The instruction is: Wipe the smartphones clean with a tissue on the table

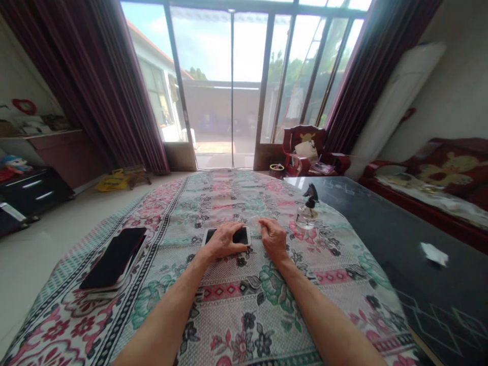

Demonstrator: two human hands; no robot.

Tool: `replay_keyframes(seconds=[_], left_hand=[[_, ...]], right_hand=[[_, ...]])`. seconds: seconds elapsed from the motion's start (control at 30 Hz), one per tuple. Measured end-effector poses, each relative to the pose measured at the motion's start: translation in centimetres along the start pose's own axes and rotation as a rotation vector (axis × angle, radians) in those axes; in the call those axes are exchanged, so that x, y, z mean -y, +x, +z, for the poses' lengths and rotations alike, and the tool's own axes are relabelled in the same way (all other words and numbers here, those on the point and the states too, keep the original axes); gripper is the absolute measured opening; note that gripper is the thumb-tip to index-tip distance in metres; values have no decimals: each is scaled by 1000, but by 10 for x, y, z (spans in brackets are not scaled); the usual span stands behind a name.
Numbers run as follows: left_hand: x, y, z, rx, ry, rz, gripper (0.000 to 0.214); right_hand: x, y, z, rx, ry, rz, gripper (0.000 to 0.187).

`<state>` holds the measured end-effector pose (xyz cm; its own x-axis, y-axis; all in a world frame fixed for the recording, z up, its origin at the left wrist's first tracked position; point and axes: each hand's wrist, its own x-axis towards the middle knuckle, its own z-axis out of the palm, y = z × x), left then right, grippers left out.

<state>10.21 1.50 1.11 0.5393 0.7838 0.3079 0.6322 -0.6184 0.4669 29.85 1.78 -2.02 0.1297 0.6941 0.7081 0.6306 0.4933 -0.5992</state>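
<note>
A white-edged smartphone (240,236) with a dark screen lies flat on the flowered tablecloth (229,310). My left hand (224,239) lies across it, thumb along the near edge and fingers toward the far edge, covering its middle. Just to the right, my right hand (273,236) is closed with a thin, pale, translucent piece (255,222), perhaps a wipe, poking out on its left side. How the fingers pinch it is partly hidden. Beyond my right hand stands a clear spray bottle (307,216) with a black trigger head.
At the left lies a stack of flat items with a black top (114,258). A dark table (385,239) adjoins on the right, bearing a crumpled white tissue (434,253). Farther back are a wooden armchair (305,137), a sofa (450,168) and glass doors (224,101).
</note>
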Motion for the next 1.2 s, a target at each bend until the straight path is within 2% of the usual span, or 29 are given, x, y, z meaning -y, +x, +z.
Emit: replay_keyframes(seconds=[0.2, 0.33, 0.47, 0.7, 0.93, 1.2], left_hand=[[-2, -8, -33, 29, -281, -140, 66], [-4, -10, -45, 47, -377, -196, 68], [-1, -11, -47, 31, -459, -215, 69], [12, -15, -47, 26, -700, -196, 66], [11, -15, -47, 20, -768, -191, 63], [8, -13, -48, -25, -803, -232, 63]], right_hand=[[6, 2, -1, -27, 59, 17, 26], [17, 3, -1, -23, 134, 30, 24], [26, 2, 0, -17, 221, 55, 22], [34, 4, 1, -15, 354, 187, 22], [39, 4, 0, -4, 397, 246, 21], [61, 4, -5, -34, 403, 135, 18]])
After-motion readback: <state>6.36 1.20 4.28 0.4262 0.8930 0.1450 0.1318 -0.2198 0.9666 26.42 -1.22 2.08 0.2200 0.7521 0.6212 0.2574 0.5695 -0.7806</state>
